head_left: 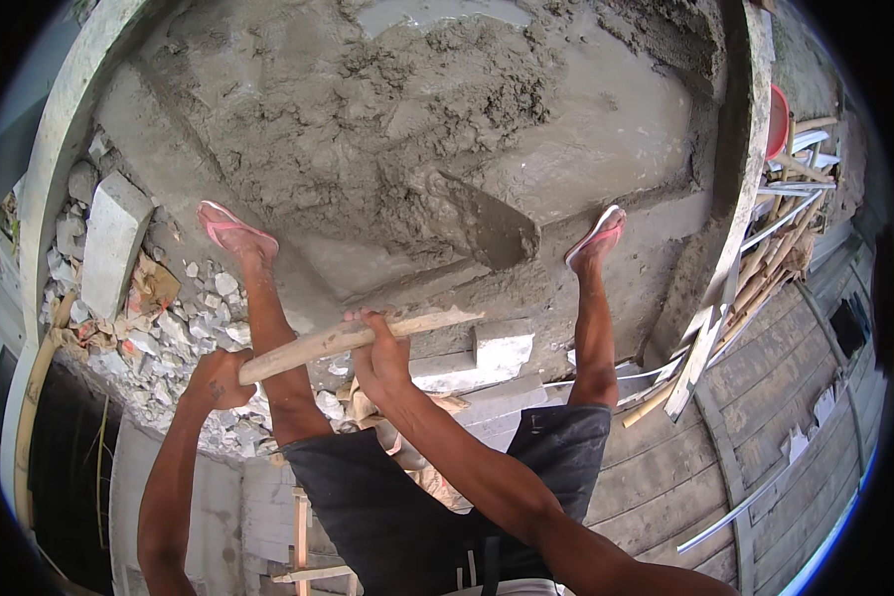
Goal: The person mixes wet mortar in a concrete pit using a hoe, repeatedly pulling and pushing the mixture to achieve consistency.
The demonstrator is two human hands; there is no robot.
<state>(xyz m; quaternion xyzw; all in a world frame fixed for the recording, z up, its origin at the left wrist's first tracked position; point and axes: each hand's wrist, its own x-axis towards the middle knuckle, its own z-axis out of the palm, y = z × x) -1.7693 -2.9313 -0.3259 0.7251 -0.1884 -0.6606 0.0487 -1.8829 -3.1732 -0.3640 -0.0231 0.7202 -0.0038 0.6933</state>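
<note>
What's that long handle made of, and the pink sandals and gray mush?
Long handle: probably bare wood, pale brown and uneven. Pink sandals: maybe rubber or foam, smooth, with curved straps. Gray mush: likely wet cement, lumpy with shiny patches.

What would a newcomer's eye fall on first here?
Probably the wet grey mix spreading across the upper middle. Next, the pale wooden handle below it, in the left grip and right grip. Then the pink-strapped sandals, planted wide apart, left and right of centre.
</note>
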